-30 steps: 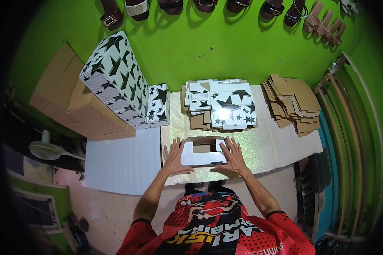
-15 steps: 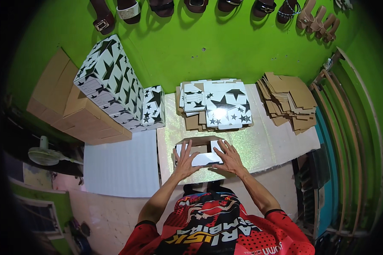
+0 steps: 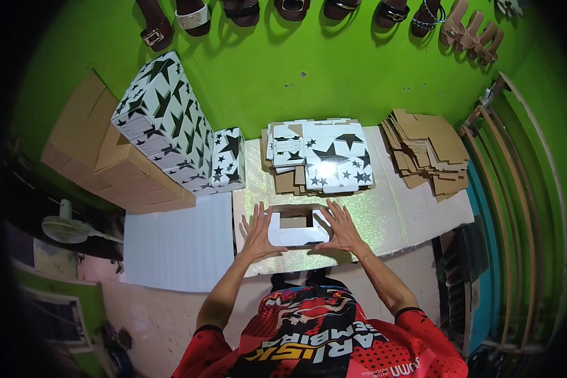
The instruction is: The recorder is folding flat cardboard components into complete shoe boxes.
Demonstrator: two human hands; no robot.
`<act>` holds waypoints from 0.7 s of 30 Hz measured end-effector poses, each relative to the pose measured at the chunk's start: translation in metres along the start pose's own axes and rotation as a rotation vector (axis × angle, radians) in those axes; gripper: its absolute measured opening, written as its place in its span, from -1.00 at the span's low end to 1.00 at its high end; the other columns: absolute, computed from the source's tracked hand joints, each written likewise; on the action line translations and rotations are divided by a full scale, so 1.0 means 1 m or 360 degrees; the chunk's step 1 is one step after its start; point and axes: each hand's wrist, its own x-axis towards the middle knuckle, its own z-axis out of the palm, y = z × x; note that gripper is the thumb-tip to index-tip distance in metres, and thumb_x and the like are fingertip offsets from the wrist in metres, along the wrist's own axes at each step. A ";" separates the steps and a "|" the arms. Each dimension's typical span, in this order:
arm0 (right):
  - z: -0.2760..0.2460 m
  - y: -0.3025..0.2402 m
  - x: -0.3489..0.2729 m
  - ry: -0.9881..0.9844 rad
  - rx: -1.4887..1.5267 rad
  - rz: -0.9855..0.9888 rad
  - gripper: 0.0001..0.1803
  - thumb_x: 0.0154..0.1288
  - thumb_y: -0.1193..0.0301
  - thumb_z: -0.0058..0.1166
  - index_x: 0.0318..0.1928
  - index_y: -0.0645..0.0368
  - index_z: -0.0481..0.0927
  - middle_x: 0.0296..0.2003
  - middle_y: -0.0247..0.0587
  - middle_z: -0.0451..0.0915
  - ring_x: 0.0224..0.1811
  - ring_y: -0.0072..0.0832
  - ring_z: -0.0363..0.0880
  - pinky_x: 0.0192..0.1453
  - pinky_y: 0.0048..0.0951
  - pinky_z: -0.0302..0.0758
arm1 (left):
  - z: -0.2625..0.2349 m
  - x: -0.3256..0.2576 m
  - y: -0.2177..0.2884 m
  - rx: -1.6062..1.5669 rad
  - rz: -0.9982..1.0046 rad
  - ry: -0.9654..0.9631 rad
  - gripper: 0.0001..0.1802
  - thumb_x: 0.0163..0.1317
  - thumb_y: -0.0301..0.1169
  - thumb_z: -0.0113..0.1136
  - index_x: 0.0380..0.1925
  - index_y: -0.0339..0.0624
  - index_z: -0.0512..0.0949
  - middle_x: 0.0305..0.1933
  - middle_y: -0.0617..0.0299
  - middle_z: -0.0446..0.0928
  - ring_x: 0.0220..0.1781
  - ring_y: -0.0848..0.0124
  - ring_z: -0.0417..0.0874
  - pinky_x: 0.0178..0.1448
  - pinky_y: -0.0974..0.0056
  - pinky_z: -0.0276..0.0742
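The half-folded box [image 3: 298,228] sits on the glittery board [image 3: 390,217] right in front of you, white panels up, brown inside showing. Your left hand [image 3: 257,232] and right hand [image 3: 340,227] press its sides, fingers spread wide, gripping nothing. Uneven pressure could, I'd say, buckle a wall or spring a flap; careful of the flat star-print stack [image 3: 324,157] just beyond.
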 end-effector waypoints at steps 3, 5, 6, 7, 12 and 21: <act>0.001 0.005 0.006 -0.0131 -0.0005 -0.0007 0.49 -0.11 -0.56 0.34 0.70 -0.04 0.04 0.67 0.11 0.00 0.71 0.09 0.01 0.74 0.25 -0.10 | -0.013 0.007 -0.014 0.0041 0.0011 -0.0165 0.84 -0.46 0.42 0.66 0.73 -0.01 -0.28 0.79 -0.17 -0.38 0.81 -0.11 -0.45 0.60 -0.62 -0.58; 0.002 0.008 0.005 -0.0160 0.0042 -0.0011 0.47 -0.11 -0.56 0.33 0.70 -0.08 0.05 0.66 0.08 0.02 0.71 0.06 0.01 0.75 0.25 -0.10 | -0.014 0.009 -0.023 0.0020 0.0034 -0.0406 0.84 -0.43 0.33 0.72 0.72 -0.01 -0.34 0.79 -0.16 -0.38 0.81 -0.12 -0.43 0.64 -0.59 -0.45; 0.001 0.010 0.003 -0.0176 0.0037 -0.0017 0.44 -0.08 -0.49 0.37 0.70 -0.09 0.04 0.67 0.06 0.02 0.71 0.06 0.02 0.74 0.23 -0.03 | -0.013 0.010 -0.025 0.0021 0.0035 -0.0405 0.84 -0.43 0.33 0.72 0.72 -0.01 -0.34 0.79 -0.16 -0.38 0.81 -0.12 -0.43 0.64 -0.59 -0.45; 0.002 0.008 0.002 -0.0196 0.0038 -0.0028 0.41 -0.04 -0.43 0.41 0.70 -0.10 0.03 0.67 0.03 0.02 0.70 0.05 0.03 0.73 0.20 0.04 | -0.008 0.007 -0.031 -0.0251 -0.0020 -0.0341 0.84 -0.42 0.20 0.77 0.72 -0.01 -0.38 0.79 -0.16 -0.40 0.81 -0.12 -0.42 0.68 -0.49 -0.37; 0.012 -0.004 -0.005 -0.0087 0.0312 -0.0005 0.31 0.03 -0.12 0.54 0.69 -0.14 0.05 0.67 0.00 0.01 0.70 0.08 0.03 0.70 0.02 0.26 | 0.023 -0.004 -0.012 -0.0753 -0.0161 0.0011 0.81 -0.37 -0.23 0.82 0.70 -0.01 -0.45 0.78 -0.20 -0.49 0.80 -0.16 -0.39 0.80 -0.09 -0.18; -0.003 0.005 -0.011 -0.0335 0.0335 -0.0081 0.20 0.03 0.10 0.58 0.64 -0.10 0.16 0.59 -0.18 0.23 0.68 0.07 0.07 0.70 0.01 0.28 | 0.004 -0.005 -0.011 -0.0400 -0.0266 -0.0176 0.76 -0.36 0.05 0.80 0.73 0.06 -0.29 0.79 -0.10 -0.38 0.80 -0.16 -0.35 0.68 -0.50 -0.11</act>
